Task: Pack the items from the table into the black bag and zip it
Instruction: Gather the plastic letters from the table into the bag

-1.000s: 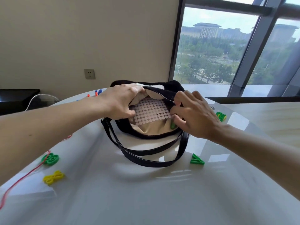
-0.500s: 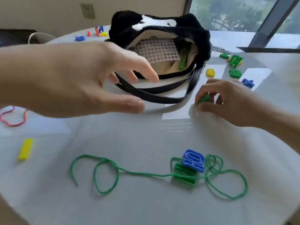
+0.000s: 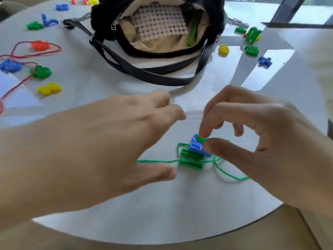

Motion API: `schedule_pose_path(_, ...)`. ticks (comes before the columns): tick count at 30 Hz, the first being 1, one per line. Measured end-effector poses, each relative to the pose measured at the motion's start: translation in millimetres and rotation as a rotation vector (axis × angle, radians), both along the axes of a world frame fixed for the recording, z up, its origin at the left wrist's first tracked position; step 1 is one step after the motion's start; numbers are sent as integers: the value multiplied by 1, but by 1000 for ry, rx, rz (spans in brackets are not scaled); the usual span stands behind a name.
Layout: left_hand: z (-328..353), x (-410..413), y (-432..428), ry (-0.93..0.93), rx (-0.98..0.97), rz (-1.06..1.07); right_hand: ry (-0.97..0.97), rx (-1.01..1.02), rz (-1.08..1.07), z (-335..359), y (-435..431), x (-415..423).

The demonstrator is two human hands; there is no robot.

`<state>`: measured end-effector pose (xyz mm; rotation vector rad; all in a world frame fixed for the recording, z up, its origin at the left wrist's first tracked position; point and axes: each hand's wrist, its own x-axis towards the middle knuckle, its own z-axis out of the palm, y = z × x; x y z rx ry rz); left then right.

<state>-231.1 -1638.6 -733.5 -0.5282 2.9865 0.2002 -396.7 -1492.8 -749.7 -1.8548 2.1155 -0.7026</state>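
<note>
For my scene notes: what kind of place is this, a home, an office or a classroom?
Probably an office or meeting room, though not certain: a round white table, a large dark-framed window, and no home furnishings in view.

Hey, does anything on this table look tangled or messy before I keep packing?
Yes. The green string loops around the green piece and blue piece under your right hand, so they may lift together. A red string also winds among pieces at far left.

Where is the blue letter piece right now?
Near the table's front edge, the blue letter piece leans on a green piece, under the right hand's fingertips.
</note>
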Motion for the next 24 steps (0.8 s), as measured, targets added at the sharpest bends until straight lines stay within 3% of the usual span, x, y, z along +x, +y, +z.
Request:
schedule_pose_path(9, -41, -21, 17, 112, 56, -47, 312, 458, -57, -1, 9, 7)
schedule_pose_path(17, -43, -32, 15, 117, 132, -162, 158, 387, -88, -6, 2, 2)
schedule_pose_path(21, -47, -31, 14, 176, 49, -179, 202, 327, -103, -12, -6, 0)
schedule_pose_path(24, -49, -33, 13, 272, 13, -243, 132, 233, -111, -17, -9, -9)
